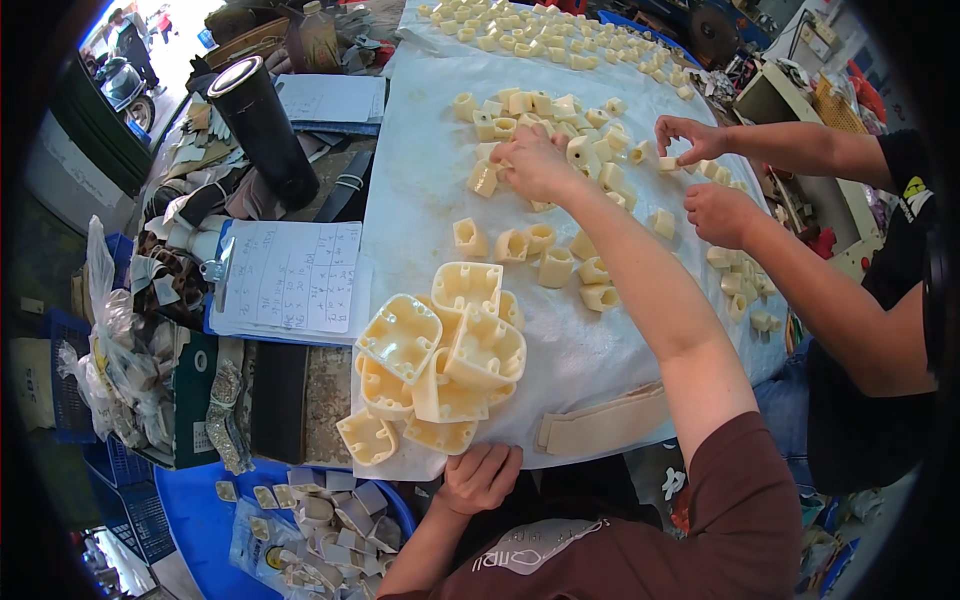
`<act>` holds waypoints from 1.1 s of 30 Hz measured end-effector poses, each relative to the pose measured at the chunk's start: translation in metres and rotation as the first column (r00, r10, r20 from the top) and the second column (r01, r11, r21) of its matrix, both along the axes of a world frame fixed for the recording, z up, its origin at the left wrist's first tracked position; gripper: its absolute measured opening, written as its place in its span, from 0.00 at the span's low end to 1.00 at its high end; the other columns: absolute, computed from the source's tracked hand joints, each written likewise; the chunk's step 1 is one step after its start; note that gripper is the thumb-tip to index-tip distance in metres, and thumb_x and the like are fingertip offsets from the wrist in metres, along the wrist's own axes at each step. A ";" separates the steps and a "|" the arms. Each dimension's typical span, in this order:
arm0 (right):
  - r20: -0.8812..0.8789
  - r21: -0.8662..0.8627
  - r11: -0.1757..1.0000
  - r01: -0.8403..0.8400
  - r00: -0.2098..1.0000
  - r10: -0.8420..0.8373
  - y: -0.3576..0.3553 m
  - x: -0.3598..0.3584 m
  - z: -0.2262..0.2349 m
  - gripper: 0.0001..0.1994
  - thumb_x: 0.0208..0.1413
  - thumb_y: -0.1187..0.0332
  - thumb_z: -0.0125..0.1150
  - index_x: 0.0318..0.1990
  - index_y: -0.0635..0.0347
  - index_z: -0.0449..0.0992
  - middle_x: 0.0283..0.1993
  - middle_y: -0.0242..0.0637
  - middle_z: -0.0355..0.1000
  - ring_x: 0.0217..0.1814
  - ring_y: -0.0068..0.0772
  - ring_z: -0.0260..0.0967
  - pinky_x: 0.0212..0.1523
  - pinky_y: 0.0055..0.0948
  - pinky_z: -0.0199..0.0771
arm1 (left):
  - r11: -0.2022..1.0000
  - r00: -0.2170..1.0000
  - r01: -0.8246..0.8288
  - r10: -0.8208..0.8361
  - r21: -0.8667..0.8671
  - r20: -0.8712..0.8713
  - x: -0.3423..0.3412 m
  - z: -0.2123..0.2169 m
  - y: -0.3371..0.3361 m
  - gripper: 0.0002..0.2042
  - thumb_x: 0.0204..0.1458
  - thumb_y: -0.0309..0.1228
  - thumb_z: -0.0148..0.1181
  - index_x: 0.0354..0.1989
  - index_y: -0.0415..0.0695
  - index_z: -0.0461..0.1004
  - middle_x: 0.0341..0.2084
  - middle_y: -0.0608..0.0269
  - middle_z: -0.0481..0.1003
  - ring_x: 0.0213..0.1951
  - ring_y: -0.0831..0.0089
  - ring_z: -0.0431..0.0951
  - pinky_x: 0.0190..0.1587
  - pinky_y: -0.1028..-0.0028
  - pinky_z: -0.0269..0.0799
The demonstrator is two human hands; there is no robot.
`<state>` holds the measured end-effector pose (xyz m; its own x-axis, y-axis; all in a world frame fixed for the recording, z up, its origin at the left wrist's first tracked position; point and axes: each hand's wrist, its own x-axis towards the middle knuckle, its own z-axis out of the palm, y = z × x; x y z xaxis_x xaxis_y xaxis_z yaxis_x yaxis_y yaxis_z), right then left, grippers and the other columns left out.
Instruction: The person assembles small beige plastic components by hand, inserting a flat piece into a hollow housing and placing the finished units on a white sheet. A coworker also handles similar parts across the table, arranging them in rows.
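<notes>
Right hand (540,168): fingers arched over small cream blocks (482,179), far tabletop (415,160), grip could not be told | Left hand (482,480): fingers lay curled inward beside large cream shells (487,350), near edge

my one feed: head-worn fisheye, looking down and forward across the white-covered table (415,200), close range, upright

Handwritten figures in columns on clipboard sheet (290,275); printed lettering across maroon shirt (640,555).
</notes>
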<state>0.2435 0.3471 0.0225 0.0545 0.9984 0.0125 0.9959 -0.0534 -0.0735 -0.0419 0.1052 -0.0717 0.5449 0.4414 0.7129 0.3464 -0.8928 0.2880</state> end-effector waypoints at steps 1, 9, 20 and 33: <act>0.004 -0.025 1.000 -0.004 1.000 0.004 0.001 -0.002 -0.003 0.09 0.51 0.63 0.57 0.39 0.47 0.76 0.50 0.37 0.63 0.60 0.39 0.52 0.54 0.48 0.46 | 1.000 1.000 0.001 -0.001 0.002 -0.003 0.000 0.000 0.000 0.11 0.36 0.24 0.60 0.31 0.50 0.76 0.28 0.71 0.72 0.31 0.72 0.70 0.37 0.71 0.64; -0.148 -0.029 0.985 -0.167 0.976 0.161 -0.015 -0.012 0.031 0.07 0.51 0.62 0.57 0.36 0.50 0.76 0.47 0.37 0.64 0.59 0.39 0.52 0.54 0.50 0.46 | 1.000 1.000 0.001 -0.001 0.009 0.005 -0.001 -0.004 0.000 0.11 0.36 0.25 0.60 0.31 0.50 0.76 0.28 0.71 0.72 0.30 0.72 0.70 0.37 0.71 0.64; 0.011 -0.150 0.960 -0.236 0.971 0.240 -0.033 -0.025 0.018 0.07 0.56 0.61 0.54 0.35 0.46 0.78 0.41 0.31 0.67 0.53 0.33 0.57 0.56 0.44 0.44 | 1.000 1.000 -0.001 0.001 -0.001 0.008 0.000 -0.002 0.000 0.11 0.35 0.24 0.61 0.30 0.50 0.77 0.28 0.71 0.71 0.30 0.72 0.70 0.37 0.71 0.64; 0.087 -0.004 0.995 0.099 0.991 -0.098 -0.008 0.036 0.018 0.15 0.50 0.64 0.57 0.48 0.42 0.75 0.53 0.34 0.64 0.61 0.39 0.53 0.52 0.48 0.48 | 1.000 1.000 0.000 0.000 0.003 0.014 0.000 -0.003 -0.001 0.11 0.35 0.24 0.61 0.31 0.51 0.76 0.28 0.71 0.72 0.30 0.73 0.70 0.36 0.71 0.64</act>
<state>0.2794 0.3389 0.0402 0.1516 0.9884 0.0134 0.9883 -0.1518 0.0137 -0.0419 0.1046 -0.0744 0.5349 0.4392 0.7218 0.3424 -0.8937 0.2901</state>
